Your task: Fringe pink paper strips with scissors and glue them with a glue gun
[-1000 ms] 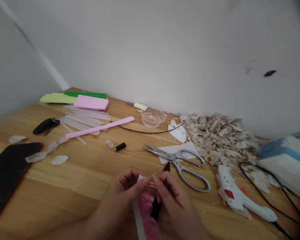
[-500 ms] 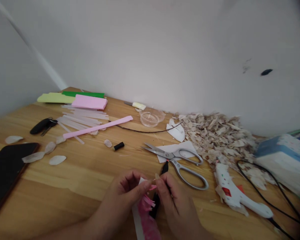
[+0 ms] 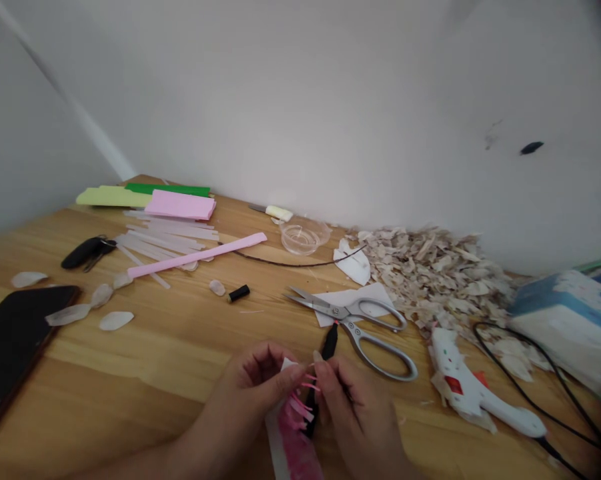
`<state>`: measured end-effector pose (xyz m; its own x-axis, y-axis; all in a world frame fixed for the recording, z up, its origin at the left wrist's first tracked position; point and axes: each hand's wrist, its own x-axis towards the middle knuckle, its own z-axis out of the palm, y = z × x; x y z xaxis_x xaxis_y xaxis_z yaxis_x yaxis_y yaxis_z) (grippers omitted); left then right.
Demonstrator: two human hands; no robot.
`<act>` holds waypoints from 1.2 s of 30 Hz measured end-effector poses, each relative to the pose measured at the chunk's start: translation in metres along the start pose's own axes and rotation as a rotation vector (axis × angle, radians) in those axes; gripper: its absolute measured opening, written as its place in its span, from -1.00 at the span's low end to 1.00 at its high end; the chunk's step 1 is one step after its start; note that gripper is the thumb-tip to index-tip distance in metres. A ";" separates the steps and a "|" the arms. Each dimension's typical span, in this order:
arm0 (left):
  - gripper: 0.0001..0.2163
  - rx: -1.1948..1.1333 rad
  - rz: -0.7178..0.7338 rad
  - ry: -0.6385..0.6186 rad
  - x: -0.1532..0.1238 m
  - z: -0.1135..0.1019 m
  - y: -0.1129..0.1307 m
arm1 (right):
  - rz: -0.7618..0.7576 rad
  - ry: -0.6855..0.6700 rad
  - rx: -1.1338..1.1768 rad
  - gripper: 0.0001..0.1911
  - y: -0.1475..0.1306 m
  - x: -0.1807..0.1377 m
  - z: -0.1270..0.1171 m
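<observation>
My left hand (image 3: 253,393) is closed on a white and pink paper strip (image 3: 296,443) whose upper edge is cut into thin fringe. Thumb and forefinger of my right hand (image 3: 353,407) pinch the tip of one fringe strand close to the left fingertips. Beneath the hands lies a black marker (image 3: 329,343), partly covered by the paper and fingers. Just beyond my right hand, silver scissors (image 3: 353,317) rest with their blades apart on a white paper piece (image 3: 383,293).
Right: a white glue gun (image 3: 473,390), its black cable, a tissue pack (image 3: 575,320) and a heap of dried petals (image 3: 430,267). Left: a phone (image 3: 17,347), keys (image 3: 87,253), loose petals and folded coloured paper (image 3: 180,205). A clear dish (image 3: 304,237) stands near the wall.
My right fingers have shifted slightly along the fringe, and more pink strands show between the hands. The left hand keeps its hold. The view has moved very little.
</observation>
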<state>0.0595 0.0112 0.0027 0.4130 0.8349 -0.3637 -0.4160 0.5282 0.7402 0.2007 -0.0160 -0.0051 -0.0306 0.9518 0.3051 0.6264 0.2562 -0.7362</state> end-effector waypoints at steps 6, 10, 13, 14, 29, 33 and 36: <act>-0.82 -0.017 0.002 -0.013 -0.001 -0.001 0.000 | 0.006 -0.071 0.106 -0.64 -0.001 0.000 -0.004; -0.80 0.022 -0.007 0.005 0.001 -0.003 -0.001 | 0.021 -0.124 0.144 -0.74 -0.003 -0.002 -0.004; -0.77 0.048 0.007 0.029 0.000 -0.003 0.000 | 0.016 -0.123 0.109 -0.75 -0.004 -0.002 -0.002; -0.76 0.059 0.014 0.034 -0.001 -0.002 0.001 | 0.012 -0.111 0.099 -0.74 -0.004 -0.002 -0.002; -0.77 0.111 0.028 0.043 -0.003 0.002 0.004 | -0.060 0.002 -0.041 -0.61 -0.002 0.001 -0.003; -0.77 0.094 0.009 0.053 -0.002 0.002 0.004 | -0.074 0.004 -0.035 -0.61 -0.002 0.003 -0.003; -0.78 0.067 0.017 0.041 -0.001 0.000 0.002 | -0.076 -0.002 -0.027 -0.62 -0.002 0.002 -0.003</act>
<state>0.0582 0.0114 0.0049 0.3718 0.8502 -0.3727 -0.3668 0.5033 0.7824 0.2017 -0.0150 -0.0007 -0.0805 0.9299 0.3588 0.6431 0.3235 -0.6941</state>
